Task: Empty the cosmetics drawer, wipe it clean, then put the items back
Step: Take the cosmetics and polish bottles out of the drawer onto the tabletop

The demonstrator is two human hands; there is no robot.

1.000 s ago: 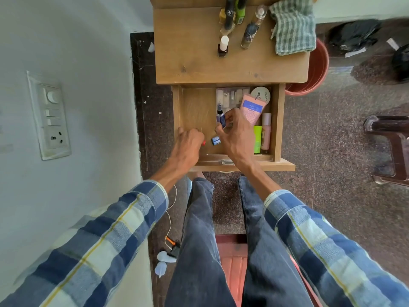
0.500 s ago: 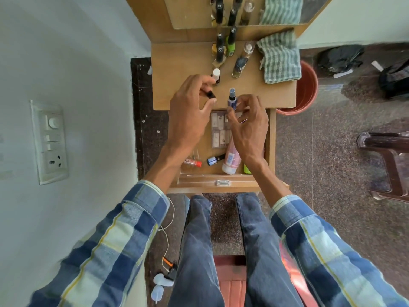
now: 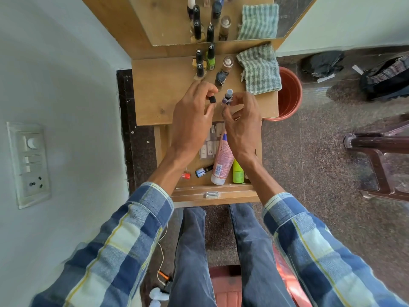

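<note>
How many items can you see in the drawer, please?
5: red-capped item front left, small bottle beside it, pink tube, green bottle right, clear packet behind; more may be hidden.

No readable text. Pink tube (image 3: 222,159) in drawer (image 3: 212,194) carries print, too blurred to read. Black bottle caps (image 3: 198,52) show white marks, illegible.

Pale wall (image 3: 62,85) on the left with a white switch plate (image 3: 27,162). Wooden surface (image 3: 159,89) backed by a mirror (image 3: 172,23). Floor (image 3: 321,173) is speckled brown granite with a dark strip (image 3: 125,120) along the wall. Orange bucket (image 3: 291,94) just right of the surface. Dark brown chair (image 3: 380,156) at right edge; dark bags (image 3: 385,78) on the floor beyond. Soft daylight.
</note>
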